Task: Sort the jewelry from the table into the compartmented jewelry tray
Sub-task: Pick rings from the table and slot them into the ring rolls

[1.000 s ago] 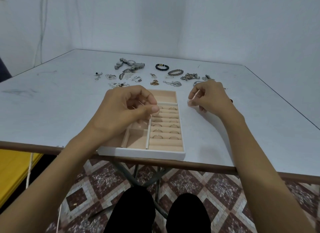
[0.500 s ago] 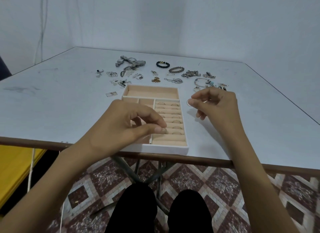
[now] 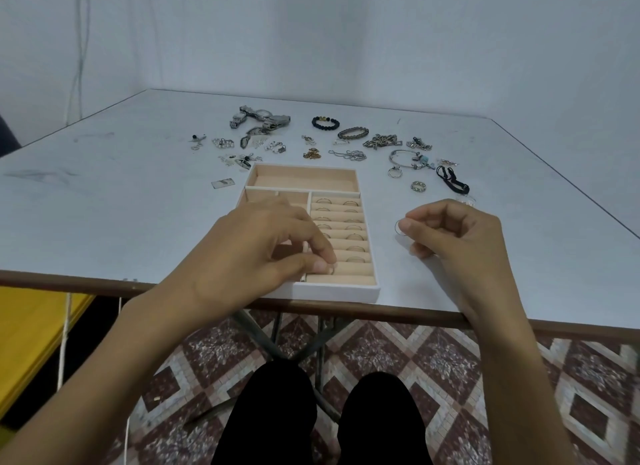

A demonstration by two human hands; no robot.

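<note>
Head view: pinches a small ring [image 3: 331, 270] between thumb and forefinger of the left hand [image 3: 263, 246] at a near slot of the jewelry tray [image 3: 346, 293] (ring rolls, left column), and holds a thin ring [image 3: 397, 228] in the curled fingertips of the right hand [image 3: 457, 236] just right of it, above the table [image 3: 104, 205].

The left grip [image 3: 263, 250] covers the jewelry tray's [image 3: 339, 293] small left compartments and most of a ring [image 3: 331, 270] at its fingertips. Both counter [image 3: 104, 194] sides run out of frame; far trinkets [image 3: 224, 142] are too small to identify.
</note>
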